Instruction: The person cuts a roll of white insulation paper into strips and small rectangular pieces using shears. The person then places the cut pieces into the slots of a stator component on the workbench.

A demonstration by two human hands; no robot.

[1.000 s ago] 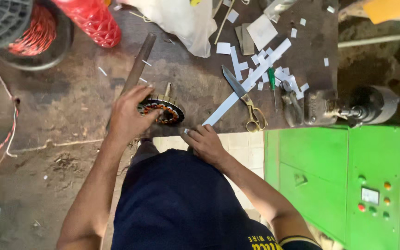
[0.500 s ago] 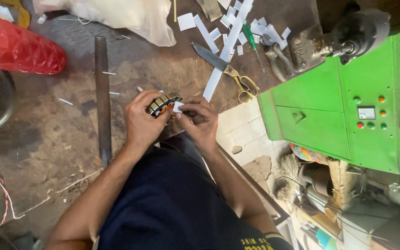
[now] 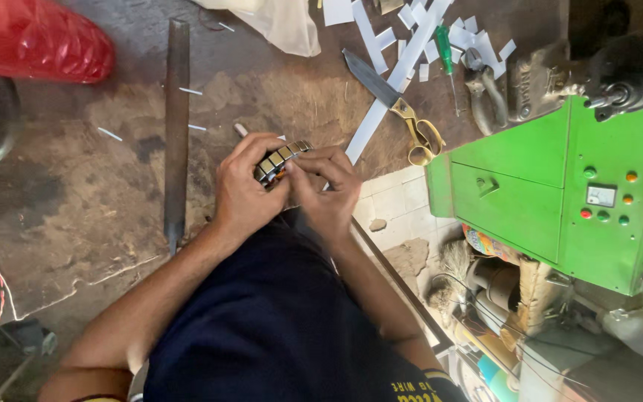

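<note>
My left hand (image 3: 241, 195) grips a small round motor core (image 3: 280, 160) with slotted metal laminations and copper windings, held just over the near edge of the worn workbench (image 3: 91, 186). My right hand (image 3: 327, 186) is closed against the core's right side, fingers pressing on it; a white paper strip seems to be pinched there, mostly hidden. Both hands meet above my dark blue shirt.
A long metal file (image 3: 176, 123) lies left of the hands. Brass-handled scissors (image 3: 400, 112), white paper strips (image 3: 403, 67), a green-handled screwdriver (image 3: 446, 52) and pliers (image 3: 485, 93) lie beyond. A green machine cabinet (image 3: 560, 193) stands right; a red mesh bag (image 3: 31, 41) far left.
The view has swung and closed in on the hands. The core has been lifted off the bench and brought nearer to my body, and both hands have closed around it.
</note>
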